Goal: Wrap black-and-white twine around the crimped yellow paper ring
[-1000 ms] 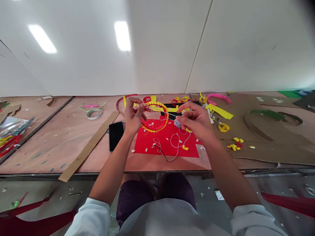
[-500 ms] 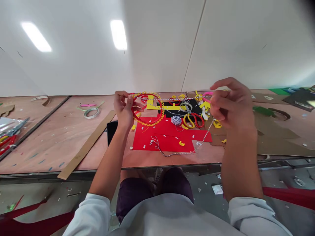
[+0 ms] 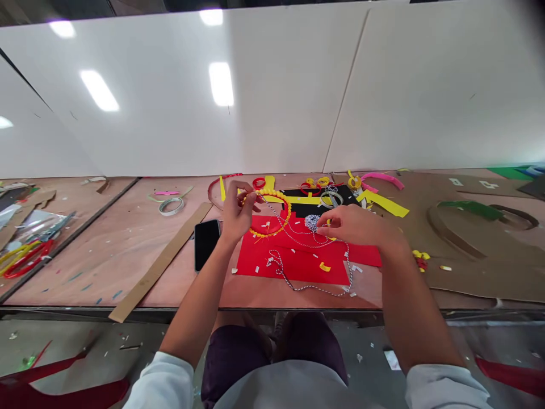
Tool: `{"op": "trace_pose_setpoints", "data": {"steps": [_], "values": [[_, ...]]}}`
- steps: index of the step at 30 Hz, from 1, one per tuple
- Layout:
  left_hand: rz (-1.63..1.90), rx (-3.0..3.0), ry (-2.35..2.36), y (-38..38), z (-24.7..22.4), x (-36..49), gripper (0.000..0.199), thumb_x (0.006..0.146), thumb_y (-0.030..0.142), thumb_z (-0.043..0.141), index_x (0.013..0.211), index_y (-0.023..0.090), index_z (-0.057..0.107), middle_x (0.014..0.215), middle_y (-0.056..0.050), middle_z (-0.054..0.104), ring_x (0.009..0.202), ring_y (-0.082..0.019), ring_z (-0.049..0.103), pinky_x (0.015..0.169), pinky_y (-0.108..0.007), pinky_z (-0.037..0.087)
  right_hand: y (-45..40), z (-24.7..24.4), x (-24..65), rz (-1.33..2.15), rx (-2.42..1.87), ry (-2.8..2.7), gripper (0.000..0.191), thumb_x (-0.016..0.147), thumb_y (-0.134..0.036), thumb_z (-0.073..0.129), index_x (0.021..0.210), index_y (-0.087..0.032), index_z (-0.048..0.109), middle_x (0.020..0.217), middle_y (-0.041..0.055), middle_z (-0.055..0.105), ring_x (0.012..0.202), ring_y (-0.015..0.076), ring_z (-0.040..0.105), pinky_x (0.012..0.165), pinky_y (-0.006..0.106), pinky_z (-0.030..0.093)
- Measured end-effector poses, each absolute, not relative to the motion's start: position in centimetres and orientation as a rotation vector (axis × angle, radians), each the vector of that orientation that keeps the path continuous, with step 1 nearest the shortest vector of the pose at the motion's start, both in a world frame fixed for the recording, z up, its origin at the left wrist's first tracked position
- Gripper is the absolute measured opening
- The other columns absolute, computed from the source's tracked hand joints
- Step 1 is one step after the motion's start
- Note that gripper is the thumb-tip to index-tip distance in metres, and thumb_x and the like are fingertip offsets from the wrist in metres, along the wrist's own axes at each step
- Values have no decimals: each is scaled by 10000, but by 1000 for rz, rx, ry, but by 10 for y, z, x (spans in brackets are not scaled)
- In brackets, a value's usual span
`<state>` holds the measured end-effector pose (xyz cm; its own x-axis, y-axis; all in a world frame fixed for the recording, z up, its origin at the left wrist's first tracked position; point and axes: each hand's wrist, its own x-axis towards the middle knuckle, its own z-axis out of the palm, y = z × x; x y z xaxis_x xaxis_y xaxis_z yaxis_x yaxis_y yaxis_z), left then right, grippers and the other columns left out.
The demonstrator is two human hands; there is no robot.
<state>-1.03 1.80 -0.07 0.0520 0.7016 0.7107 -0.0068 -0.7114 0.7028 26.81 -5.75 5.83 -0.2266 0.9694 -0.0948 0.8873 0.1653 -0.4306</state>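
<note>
My left hand (image 3: pixel 239 211) pinches the rim of a red ring edged with small yellow curls (image 3: pixel 290 210), held over the red paper (image 3: pixel 293 264). A black-and-white string (image 3: pixel 309 288) runs from the ring at my left fingers and lies in loose loops across the paper. My right hand (image 3: pixel 351 224) is low over the table, palm down, thumb and forefinger a little apart, beside a ball of the same string (image 3: pixel 312 222). A bit of yellow shows by its fingers; what lies beneath the hand is hidden.
A phone (image 3: pixel 206 244) and a long cardboard strip (image 3: pixel 162 261) lie left of the paper. Behind are a tape roll (image 3: pixel 331 199), yellow strips (image 3: pixel 383 203) and a pink band (image 3: pixel 383 179). Brown cardboard (image 3: pixel 481 272) covers the right side. A white panel (image 3: pixel 276 113) rises behind.
My right hand has let the stretched string go slack and come down and left to beside the string ball, over where the scissors lay. My left hand still holds the ring, now lower.
</note>
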Motion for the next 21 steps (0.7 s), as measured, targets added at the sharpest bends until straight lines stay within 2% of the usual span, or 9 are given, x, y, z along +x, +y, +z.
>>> {"op": "trace_pose_setpoints", "data": {"steps": [4, 7, 10, 12, 16, 21], "values": [[1664, 1840, 705, 13, -4, -7, 148, 1010, 326, 624, 1025, 223, 518, 1001, 6, 554, 726, -85, 734, 559, -162, 623, -55, 47, 227, 454, -1491, -2219, 260, 951, -296, 577, 843, -201, 793, 670, 25, 703, 572, 141, 559, 602, 287, 349], [1649, 1842, 675, 10, -4, -4, 148, 1007, 332, 628, 1017, 222, 530, 1025, 7, 538, 709, -71, 722, 575, -169, 635, -52, 31, 200, 363, -1414, -2119, 256, 979, -311, 564, 964, -199, 794, 601, 5, 664, 526, 137, 518, 634, 283, 360], [1624, 1840, 660, 6, -2, -1, 158, 995, 340, 651, 1009, 220, 548, 1036, 5, 532, 728, -78, 722, 595, -191, 654, -47, 15, 190, 306, -1528, -2011, 276, 979, -343, 596, 1125, -180, 765, 645, 22, 703, 581, 168, 584, 647, 288, 366], [1614, 1840, 653, 3, 0, 0, 167, 986, 344, 666, 1006, 219, 558, 1024, 6, 530, 742, -87, 728, 584, -192, 655, -42, 6, 189, 315, -1547, -2012, 298, 983, -352, 595, 1163, -179, 758, 673, 35, 722, 620, 185, 620, 659, 293, 379], [1597, 1816, 647, -1, 0, 2, 185, 975, 338, 685, 976, 209, 553, 982, 20, 520, 726, -91, 747, 537, -165, 632, -38, -8, 192, 303, -1501, -2004, 251, 969, -320, 573, 1029, -196, 783, 674, 40, 722, 581, 170, 597, 647, 290, 395], [1558, 1721, 675, 2, 0, 1, 310, 916, 396, 765, 961, 206, 525, 969, 36, 512, 670, -95, 754, 467, -142, 592, -39, -17, 192, 342, -1331, -1885, 223, 921, -293, 540, 946, -189, 736, 624, 6, 670, 544, 132, 575, 643, 258, 424]]}}
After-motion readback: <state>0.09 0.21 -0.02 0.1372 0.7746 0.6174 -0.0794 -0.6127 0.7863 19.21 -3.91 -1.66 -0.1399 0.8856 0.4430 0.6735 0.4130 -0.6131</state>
